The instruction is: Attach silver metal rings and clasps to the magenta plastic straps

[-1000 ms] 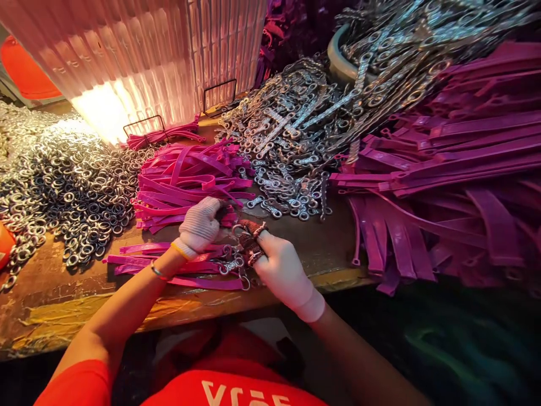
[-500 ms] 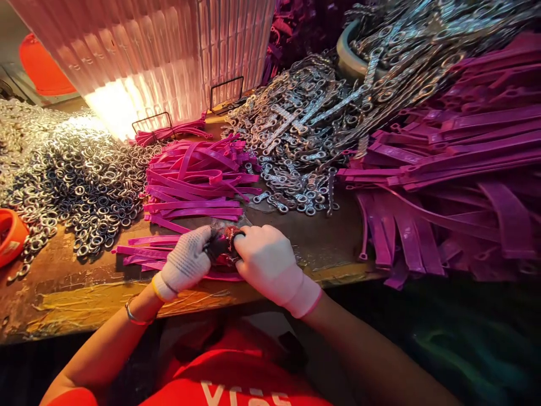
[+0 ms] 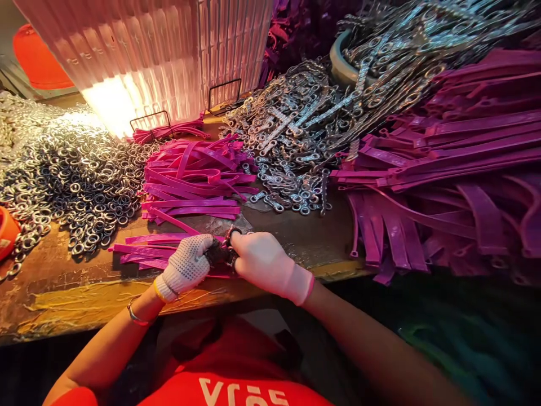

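Observation:
My left hand [image 3: 189, 264], in a dotted white glove with dark fingertips, is closed at the table's front edge. To its right my right hand [image 3: 264, 262], also gloved, is closed with the fingertips facing the left ones. What they pinch between them is dark and too small to make out. Beneath and left of my left hand lie several pink straps [image 3: 143, 251]. Just beyond both hands is a bigger heap of pink straps [image 3: 190, 180].
Metal rings [image 3: 93, 192] are heaped at the left, near an orange container [image 3: 7, 232]. Metal links [image 3: 296, 129] lie at the back right, beside a round bowl rim [image 3: 338, 59]. Purple straps [image 3: 443, 163] overhang the right edge. A ribbed translucent panel [image 3: 169, 62] stands behind.
The view has shifted slightly. Both hands are still together, with the right hand turned a little and the reddish patch between the fingertips now dark.

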Demonstrator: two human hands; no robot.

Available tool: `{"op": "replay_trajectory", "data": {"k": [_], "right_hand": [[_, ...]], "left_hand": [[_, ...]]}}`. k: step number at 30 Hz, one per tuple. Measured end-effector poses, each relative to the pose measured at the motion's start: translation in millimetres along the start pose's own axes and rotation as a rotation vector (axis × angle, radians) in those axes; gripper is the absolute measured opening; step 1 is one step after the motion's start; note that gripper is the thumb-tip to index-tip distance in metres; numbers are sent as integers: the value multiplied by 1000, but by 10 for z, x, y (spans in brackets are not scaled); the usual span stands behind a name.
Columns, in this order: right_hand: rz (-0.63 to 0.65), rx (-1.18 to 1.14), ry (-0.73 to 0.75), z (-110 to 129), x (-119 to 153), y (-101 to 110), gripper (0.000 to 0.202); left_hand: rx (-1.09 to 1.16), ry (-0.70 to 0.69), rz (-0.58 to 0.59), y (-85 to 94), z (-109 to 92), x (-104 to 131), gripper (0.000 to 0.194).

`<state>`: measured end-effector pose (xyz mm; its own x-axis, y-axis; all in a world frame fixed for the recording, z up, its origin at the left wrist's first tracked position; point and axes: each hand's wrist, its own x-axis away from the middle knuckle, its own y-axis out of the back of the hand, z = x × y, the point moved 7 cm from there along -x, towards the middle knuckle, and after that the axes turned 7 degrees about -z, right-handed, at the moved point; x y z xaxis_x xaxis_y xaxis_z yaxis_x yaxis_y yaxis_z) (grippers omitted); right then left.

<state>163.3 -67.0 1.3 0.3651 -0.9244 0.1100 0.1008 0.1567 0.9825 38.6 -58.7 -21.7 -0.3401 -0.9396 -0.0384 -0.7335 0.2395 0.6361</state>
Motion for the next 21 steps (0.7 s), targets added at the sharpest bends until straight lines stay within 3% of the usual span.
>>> {"op": "replay_trajectory", "data": {"k": [4, 7, 11, 14, 17, 19, 21], "right_hand": [[-20, 97, 96, 111, 16, -65, 21], [20, 116, 120, 126, 18, -83, 20], [14, 111, 87, 60, 76, -38, 21], [38, 95, 69, 5, 139, -31, 20], [-31, 85, 128, -113, 75, 40, 20], [-131, 127, 83, -363, -75, 96, 21], [-187, 200, 18, -679, -278, 76, 25]], "left_hand": [[-110, -35, 45, -43, -90, -31, 19], [-263, -84, 164, 60, -219, -59, 21], [-519, -55, 227, 546, -167, -64, 23], [-533, 21, 67, 937, 37, -65, 22], [-127, 161, -161, 1044, 222, -34, 32], [348, 360, -172, 846, 336, 4, 44], [790, 532, -62, 520, 326, 23, 50]]}}
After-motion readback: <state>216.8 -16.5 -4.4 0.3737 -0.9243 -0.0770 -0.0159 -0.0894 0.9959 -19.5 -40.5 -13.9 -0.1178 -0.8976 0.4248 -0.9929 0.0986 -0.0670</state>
